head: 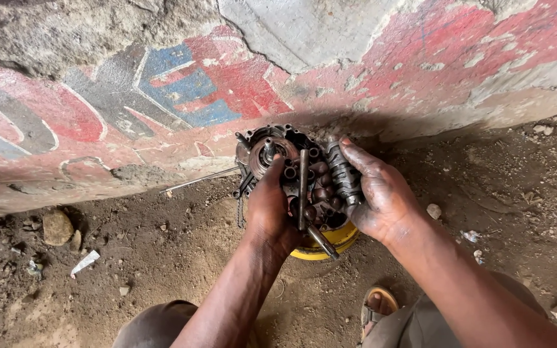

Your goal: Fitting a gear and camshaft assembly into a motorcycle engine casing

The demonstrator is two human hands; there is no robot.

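Greasy dark metal engine case half is propped on a yellow round container on the dirt ground by the wall. Left hand is pressed flat on it; right hand is closed round the grooved steel shift drum. Judged heavy, rigid, oily: best gripped at the casing rim.

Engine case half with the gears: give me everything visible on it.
The engine case half is a dark, greasy cast-metal housing lying open side up, propped on a yellow container on dirt ground beside a painted concrete wall. Inside show round bores, a stubby shaft on a disc, gear clusters and a long shaft standing across the middle. A thin rod sticks out leftward. The left hand presses on its near side; the right hand holds a grooved drum at its right edge.
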